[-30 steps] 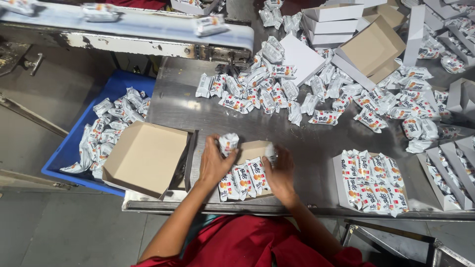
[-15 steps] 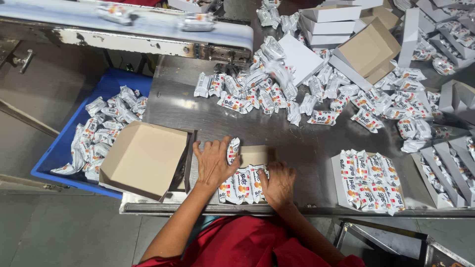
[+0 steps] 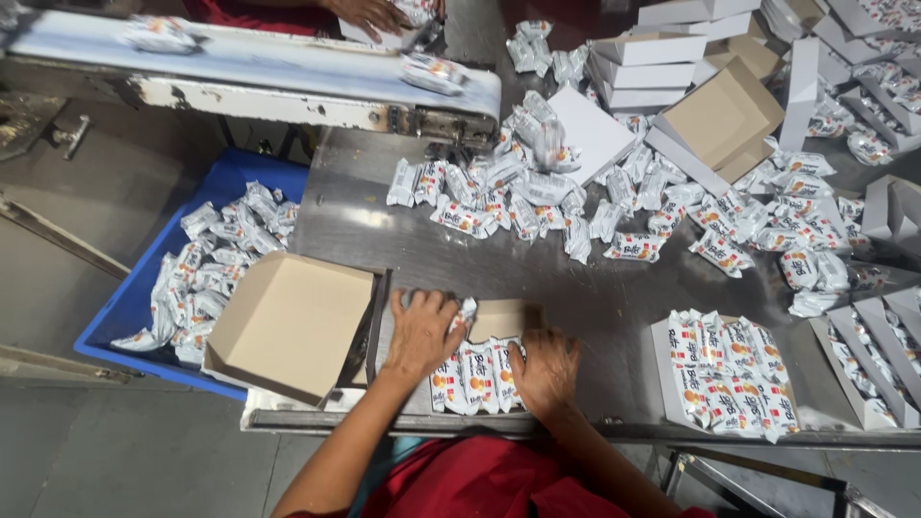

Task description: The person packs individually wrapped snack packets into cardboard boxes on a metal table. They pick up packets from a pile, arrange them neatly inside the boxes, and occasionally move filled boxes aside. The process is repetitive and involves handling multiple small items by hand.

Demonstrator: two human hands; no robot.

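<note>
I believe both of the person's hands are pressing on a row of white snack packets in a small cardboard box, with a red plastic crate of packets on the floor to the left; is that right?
Not quite: the plastic crate is blue, not red, as the head view shows. The rest holds: the left hand and right hand press on the row of white snack packets in the small cardboard box.

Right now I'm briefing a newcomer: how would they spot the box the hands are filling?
Find the steel table, then its near edge. The box being filled lies between the left hand and right hand. Unlike the full box beside it, bare cardboard shows behind its single row.
</note>
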